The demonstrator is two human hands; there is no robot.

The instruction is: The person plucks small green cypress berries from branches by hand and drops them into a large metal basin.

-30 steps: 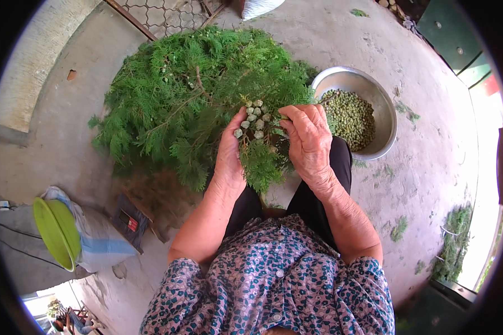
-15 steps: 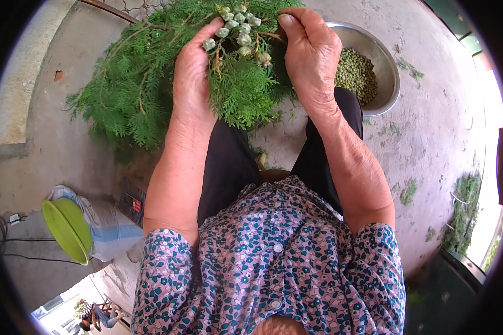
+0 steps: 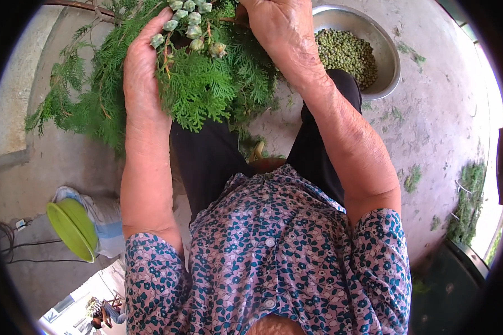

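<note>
A leafy green cypress branch (image 3: 198, 92) with a cluster of pale green cones (image 3: 193, 23) lies across my hands at the top of the head view. My left hand (image 3: 142, 70) is closed around its left side, the thumb beside the cones; foliage hides the other fingers. To the right of the cluster, my right hand (image 3: 285, 36) is closed at a brown stem of the branch. The upper edge cuts off some of its fingertips. Just right of that hand, a metal bowl (image 3: 390, 61) stands on the ground, partly filled with small green cones (image 3: 349, 58).
More cypress foliage (image 3: 103, 106) spreads to the left. A lime-green basin (image 3: 72, 229) leans against a pale sack (image 3: 109, 226) at the lower left, near dark cables (image 3: 33, 244). Cut greenery (image 3: 466, 204) lies at the right. A person (image 3: 107, 312) is far off at the lower left.
Both hands have moved left and up in the view along with the branch. My right hand now reaches the upper edge. The foliage on the left has shifted outward.
</note>
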